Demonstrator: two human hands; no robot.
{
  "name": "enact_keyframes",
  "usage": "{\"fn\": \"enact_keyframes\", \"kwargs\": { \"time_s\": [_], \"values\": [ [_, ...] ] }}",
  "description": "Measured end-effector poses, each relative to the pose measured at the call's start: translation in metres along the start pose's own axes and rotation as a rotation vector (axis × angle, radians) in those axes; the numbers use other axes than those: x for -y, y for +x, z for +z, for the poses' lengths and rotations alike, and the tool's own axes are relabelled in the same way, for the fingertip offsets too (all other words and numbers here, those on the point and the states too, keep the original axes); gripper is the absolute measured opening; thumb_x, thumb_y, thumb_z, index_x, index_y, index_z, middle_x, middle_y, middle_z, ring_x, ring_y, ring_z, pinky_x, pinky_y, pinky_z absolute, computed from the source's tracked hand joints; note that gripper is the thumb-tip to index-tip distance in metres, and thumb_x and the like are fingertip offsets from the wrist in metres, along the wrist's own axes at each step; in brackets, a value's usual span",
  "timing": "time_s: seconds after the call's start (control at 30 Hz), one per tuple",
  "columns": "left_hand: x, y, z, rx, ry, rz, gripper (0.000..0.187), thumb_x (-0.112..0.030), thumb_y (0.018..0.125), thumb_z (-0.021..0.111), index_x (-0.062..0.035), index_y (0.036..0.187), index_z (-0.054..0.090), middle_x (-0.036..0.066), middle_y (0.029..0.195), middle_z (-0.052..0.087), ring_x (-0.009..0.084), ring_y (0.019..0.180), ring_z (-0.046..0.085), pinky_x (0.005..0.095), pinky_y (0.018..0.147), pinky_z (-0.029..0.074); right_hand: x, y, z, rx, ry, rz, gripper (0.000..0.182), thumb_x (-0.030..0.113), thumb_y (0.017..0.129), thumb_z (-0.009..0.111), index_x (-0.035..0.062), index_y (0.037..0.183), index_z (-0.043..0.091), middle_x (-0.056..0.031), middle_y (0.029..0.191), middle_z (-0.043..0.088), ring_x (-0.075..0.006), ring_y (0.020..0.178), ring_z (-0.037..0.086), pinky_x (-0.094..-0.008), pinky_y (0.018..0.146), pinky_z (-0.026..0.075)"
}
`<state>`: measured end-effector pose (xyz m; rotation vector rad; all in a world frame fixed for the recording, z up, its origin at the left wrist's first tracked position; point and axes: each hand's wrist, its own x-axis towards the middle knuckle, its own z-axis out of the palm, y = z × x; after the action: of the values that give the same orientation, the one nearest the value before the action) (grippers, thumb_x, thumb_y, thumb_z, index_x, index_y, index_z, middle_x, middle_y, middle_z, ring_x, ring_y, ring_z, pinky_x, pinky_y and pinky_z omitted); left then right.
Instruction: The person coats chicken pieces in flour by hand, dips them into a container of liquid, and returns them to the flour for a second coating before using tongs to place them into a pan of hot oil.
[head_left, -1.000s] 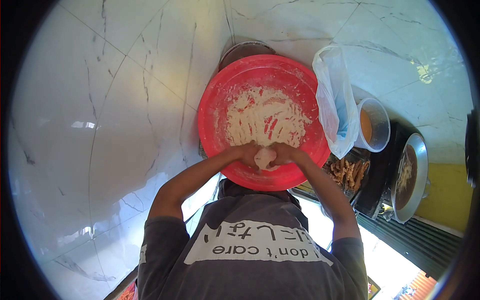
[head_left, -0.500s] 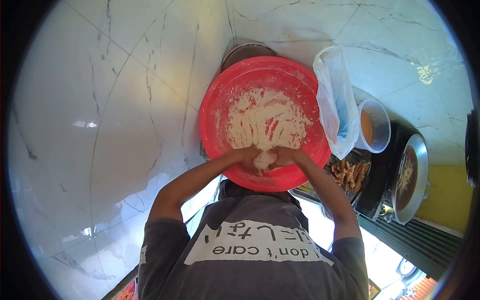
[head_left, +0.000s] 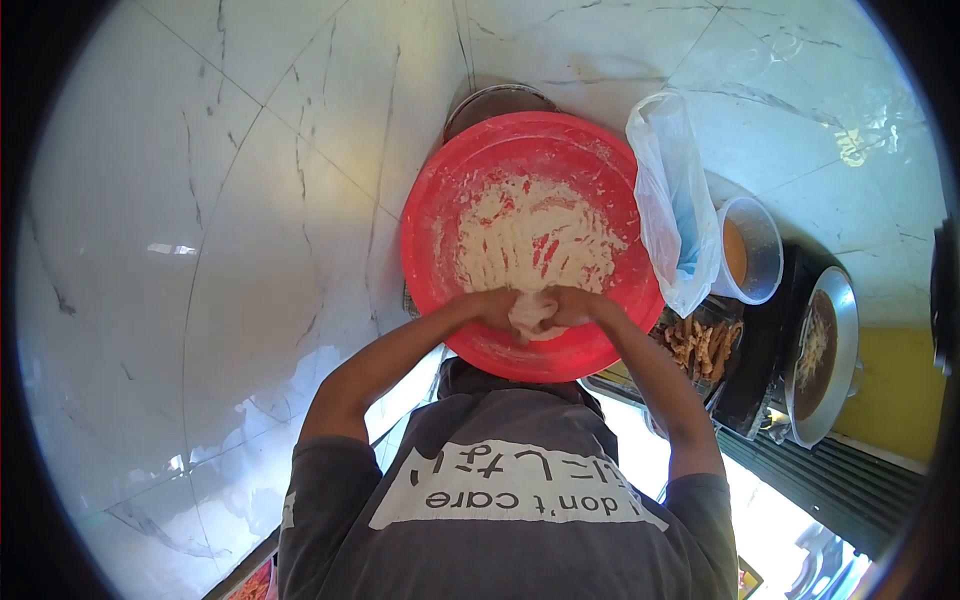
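Observation:
A big red plastic basin [head_left: 430, 215] sits in front of me, its floor dusted with pale flour and crumbs of dough [head_left: 530, 235]. At the basin's near rim both hands press together around a pale lump of dough [head_left: 533, 315]. My left hand [head_left: 495, 308] grips its left side. My right hand [head_left: 577, 305] grips its right side. My fingers hide part of the lump.
A white plastic bag [head_left: 670, 210] stands at the basin's right rim, beside a clear tub [head_left: 748, 250] of orange liquid. Further right are a tray of fried strips [head_left: 700, 345] and a metal pan [head_left: 820, 350] with brown contents. A metal bowl [head_left: 495, 98] peeks out behind the basin. White marble tiles [head_left: 220, 250] surround everything.
Both hands stay clasped on the dough at the near rim. The lump has been squeezed and turned slightly between them, and the view has shifted a little.

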<state>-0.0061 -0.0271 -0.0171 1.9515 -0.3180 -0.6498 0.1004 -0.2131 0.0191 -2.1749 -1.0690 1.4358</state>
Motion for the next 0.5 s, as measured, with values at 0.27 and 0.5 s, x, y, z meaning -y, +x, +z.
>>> {"fn": "enact_keyframes", "kwargs": {
  "time_s": [0.27, 0.5],
  "values": [
    [-0.024, 0.004, -0.010, 0.397, -0.135, -0.474, 0.055, -0.043, 0.067, 0.073, -0.0030, 0.103, 0.061, 0.015, 0.088, 0.065, 0.0300, 0.084, 0.061, 0.0346, 0.074, 0.046, 0.025, -0.004, -0.023, 0.534, -0.130, 0.189, 0.040, 0.038, 0.067, 0.068, 0.0028, 0.087, 0.066, -0.0146, 0.080, 0.064, -0.0239, 0.075, 0.062, -0.0312, 0.067, 0.049],
    [0.002, 0.009, 0.013, -0.168, 0.545, -0.020, 0.059, -0.048, 0.072, 0.067, -0.0052, 0.110, 0.056, 0.018, 0.093, 0.062, 0.0316, 0.092, 0.059, 0.0368, 0.079, 0.044, -0.023, 0.008, 0.013, -0.239, -0.128, -0.174, 0.051, 0.032, 0.065, 0.070, 0.0034, 0.105, 0.059, -0.0173, 0.089, 0.063, -0.0289, 0.086, 0.060, -0.0347, 0.081, 0.045]
  ]
}}
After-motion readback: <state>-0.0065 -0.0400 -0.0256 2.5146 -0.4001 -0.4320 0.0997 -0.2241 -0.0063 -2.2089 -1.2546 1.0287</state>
